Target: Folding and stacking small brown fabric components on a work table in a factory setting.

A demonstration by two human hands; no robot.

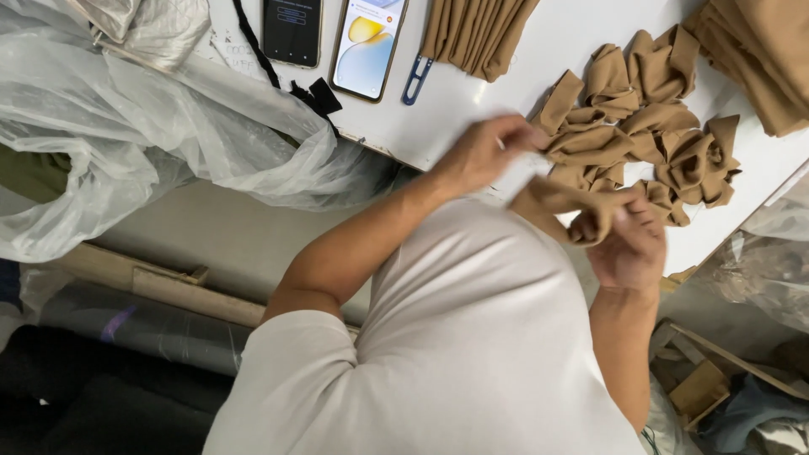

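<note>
While both hands meet over the near edge of the white work table [506, 50], a tan strip of knit fabric [552, 202] is stretched between them, just above the table edge and the person's white shirt front. Left hand [484, 152]: fingers pinched together on the upper end of the strip, where a small white tag [522, 173] lies against the fabric. Right hand [632, 244]: fingers curled and clenched around the lower, bunched end of the same strip.

Just beyond the hands, a loose heap of crumpled tan fabric pieces [657, 126] lies on the table, touching the held strip's far side. A neat bundle of folded tan strips [476, 34] rests further back, with a blue-handled thread snip [415, 80] beside it. Two smartphones [333, 38] lie side by side near the table's far left. A stack of tan cloth [758, 59] occupies the right corner. Clear plastic bags [126, 143] hang off the left edge of the table
</note>
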